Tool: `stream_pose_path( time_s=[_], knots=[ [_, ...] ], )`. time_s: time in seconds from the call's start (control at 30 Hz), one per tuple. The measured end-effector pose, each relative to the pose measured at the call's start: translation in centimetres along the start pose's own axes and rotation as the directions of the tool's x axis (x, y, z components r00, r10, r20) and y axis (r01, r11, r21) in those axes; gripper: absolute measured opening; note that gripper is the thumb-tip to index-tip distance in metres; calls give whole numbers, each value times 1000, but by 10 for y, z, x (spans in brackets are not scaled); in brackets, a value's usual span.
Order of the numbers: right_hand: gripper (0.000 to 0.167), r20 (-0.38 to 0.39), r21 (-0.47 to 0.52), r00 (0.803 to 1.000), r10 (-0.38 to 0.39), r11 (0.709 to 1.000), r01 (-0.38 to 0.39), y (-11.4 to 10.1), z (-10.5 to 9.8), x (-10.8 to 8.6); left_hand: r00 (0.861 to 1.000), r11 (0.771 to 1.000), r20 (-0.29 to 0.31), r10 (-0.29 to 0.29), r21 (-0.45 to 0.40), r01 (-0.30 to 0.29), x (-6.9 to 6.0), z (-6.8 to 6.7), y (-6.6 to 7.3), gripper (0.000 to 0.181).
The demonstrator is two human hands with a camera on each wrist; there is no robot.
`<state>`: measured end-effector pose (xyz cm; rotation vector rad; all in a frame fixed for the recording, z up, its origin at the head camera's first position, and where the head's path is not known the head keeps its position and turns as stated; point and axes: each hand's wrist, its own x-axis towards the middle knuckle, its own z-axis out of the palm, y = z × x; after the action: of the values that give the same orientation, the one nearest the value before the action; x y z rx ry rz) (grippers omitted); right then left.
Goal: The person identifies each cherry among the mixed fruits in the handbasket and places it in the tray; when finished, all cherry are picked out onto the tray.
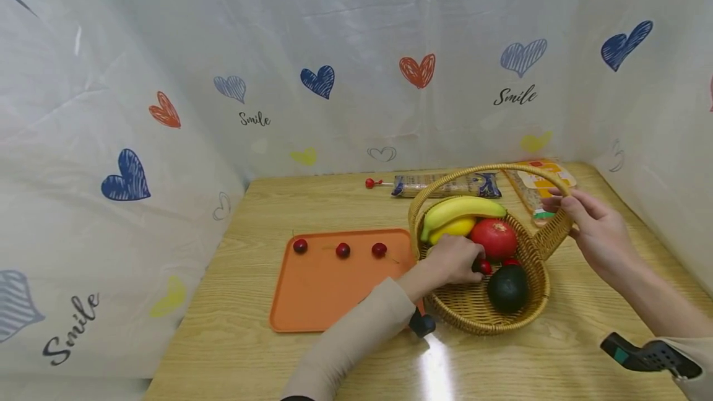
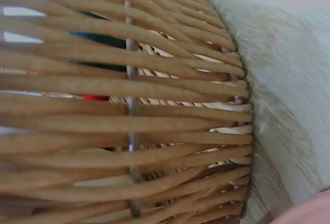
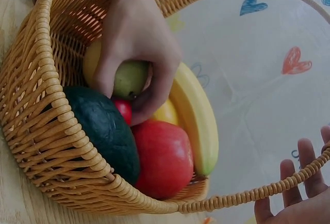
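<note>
A wicker basket (image 1: 473, 322) with a tall handle (image 1: 473, 171) stands on the table, tilted in the right wrist view only by the camera angle. My left hand (image 1: 453, 260) reaches inside it and pinches a red cherry (image 3: 122, 109) between thumb and fingers. My right hand (image 1: 604, 237) holds the right side of the handle, fingers passing behind it. Around the left hand lie a dark green avocado (image 1: 508, 288), a red pomegranate (image 1: 493, 238), a banana (image 1: 465, 208), a lemon (image 1: 459, 228) and a greenish round fruit (image 3: 131, 77). The left wrist view shows only the basket's woven wall (image 2: 180, 90).
Left of the basket, an orange tray (image 1: 323, 296) carries three cherries (image 1: 342, 250) along its far side. Behind are a pack of noodles (image 1: 414, 185), another food packet (image 1: 537, 187) and a small red ball on a stick (image 1: 370, 183). A printed curtain (image 1: 356, 30) encloses the table.
</note>
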<state>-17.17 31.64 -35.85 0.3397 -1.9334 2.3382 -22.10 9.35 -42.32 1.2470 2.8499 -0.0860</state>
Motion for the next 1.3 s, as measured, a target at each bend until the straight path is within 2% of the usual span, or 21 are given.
stream_pose_path(
  time_s=[0.23, 0.37, 0.53, 0.77, 0.93, 1.17, 1.3],
  knots=[
    [23, 8, 34, 1000, 3, 999, -3, 2, 0, -1, 999, 989, -44, -29, -148, 22, -6, -8, -3, 33],
    [24, 11, 47, 1000, 5, 999, -5, 3, -1, -1, 997, 979, -80, -8, -202, -8, -8, -11, -5, 34],
    [25, 5, 35, 1000, 6, 999, -7, 3, 0, 0, 994, 957, -108, -1, -289, -31, -13, -18, -11, 34],
    [25, 3, 38, 1000, 9, 999, -9, 1, 0, 0, 994, 942, -108, 3, -332, -38, -23, -26, -20, 34],
    [25, -10, 4, 1000, 15, 1000, -15, 0, 0, 1, 988, 940, -148, 33, -332, -81, -29, -28, -21, 33],
    [26, 4, 33, 1000, 13, 999, -13, 0, -1, 0, 978, 941, -197, 63, -315, -124, -40, -32, -21, 34],
    [26, -9, -7, 1000, 12, 1000, -12, -1, 0, 0, 974, 933, -213, 72, -330, -141, -50, -35, -21, 32]
  ],
)
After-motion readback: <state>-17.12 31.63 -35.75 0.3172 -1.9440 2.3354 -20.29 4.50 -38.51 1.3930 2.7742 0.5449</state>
